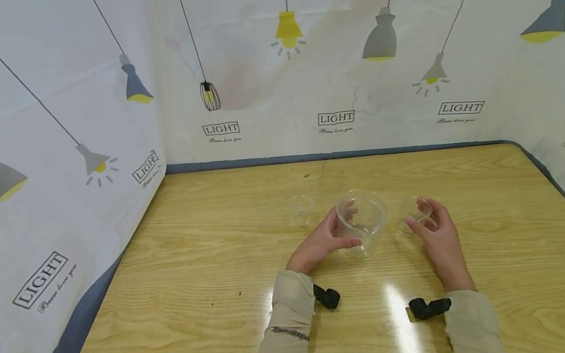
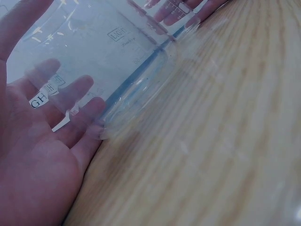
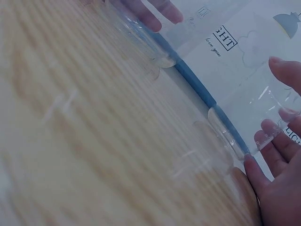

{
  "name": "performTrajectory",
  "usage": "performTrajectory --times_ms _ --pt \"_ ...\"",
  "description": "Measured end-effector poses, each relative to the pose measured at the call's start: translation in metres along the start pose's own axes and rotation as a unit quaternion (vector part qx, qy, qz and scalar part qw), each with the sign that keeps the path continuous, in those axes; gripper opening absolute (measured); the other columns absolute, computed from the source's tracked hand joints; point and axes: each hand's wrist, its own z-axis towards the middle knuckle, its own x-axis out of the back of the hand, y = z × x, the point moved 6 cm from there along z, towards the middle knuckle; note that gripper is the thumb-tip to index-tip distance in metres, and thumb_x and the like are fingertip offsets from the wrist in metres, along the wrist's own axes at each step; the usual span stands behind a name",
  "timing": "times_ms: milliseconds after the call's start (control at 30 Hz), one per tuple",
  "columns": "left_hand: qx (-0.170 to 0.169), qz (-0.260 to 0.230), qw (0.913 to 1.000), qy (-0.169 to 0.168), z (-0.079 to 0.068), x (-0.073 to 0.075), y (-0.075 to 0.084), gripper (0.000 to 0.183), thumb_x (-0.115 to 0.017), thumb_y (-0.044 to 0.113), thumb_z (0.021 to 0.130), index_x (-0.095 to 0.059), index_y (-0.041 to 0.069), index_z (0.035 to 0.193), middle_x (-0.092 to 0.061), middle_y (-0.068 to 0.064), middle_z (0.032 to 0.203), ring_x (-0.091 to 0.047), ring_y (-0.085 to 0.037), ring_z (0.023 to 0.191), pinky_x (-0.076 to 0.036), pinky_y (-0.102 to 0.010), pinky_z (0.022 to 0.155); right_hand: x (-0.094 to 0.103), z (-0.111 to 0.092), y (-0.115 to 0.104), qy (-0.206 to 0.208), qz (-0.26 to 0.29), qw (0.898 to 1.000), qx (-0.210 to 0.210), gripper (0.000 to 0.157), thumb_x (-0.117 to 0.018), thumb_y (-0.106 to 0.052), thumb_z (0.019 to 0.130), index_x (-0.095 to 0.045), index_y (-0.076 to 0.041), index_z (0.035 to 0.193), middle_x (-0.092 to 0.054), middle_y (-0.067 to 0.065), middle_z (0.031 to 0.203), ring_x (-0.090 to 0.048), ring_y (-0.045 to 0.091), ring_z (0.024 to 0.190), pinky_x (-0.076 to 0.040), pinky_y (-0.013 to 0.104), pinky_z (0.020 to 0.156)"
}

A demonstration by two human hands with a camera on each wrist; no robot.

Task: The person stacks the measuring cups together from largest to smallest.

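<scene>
Tabletop runs forward to the left hand, fingers round a large clear cup, and right hand, gripping a smaller cup just beside; farther left, a third cup, well short of the back edge.

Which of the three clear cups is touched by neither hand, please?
The small leftmost cup: the left hand grips the large middle cup, and the right hand holds the rightmost cup.

Large cup and right-hand cup leave a narrow gap between.
</scene>
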Motion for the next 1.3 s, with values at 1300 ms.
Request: performTrajectory --times_ms 1300 --pt "-0.011 -0.014 0.9998 -0.003 -0.0011 0.0000 0.0012 0.083 -0.070 0.020 0.077 -0.019 0.025 0.142 -0.027 -0.009 0.143 -0.025 -0.025 0.130 -0.024 -0.042 0.102 -0.0030 -0.0026 -0.0040 0.010 0.020 0.999 -0.025 0.066 -0.061 -0.040 0.082 -0.027 -0.028 0.138 -0.030 0.001 0.139 -0.029 0.023 0.127 -0.031 0.032 0.097"
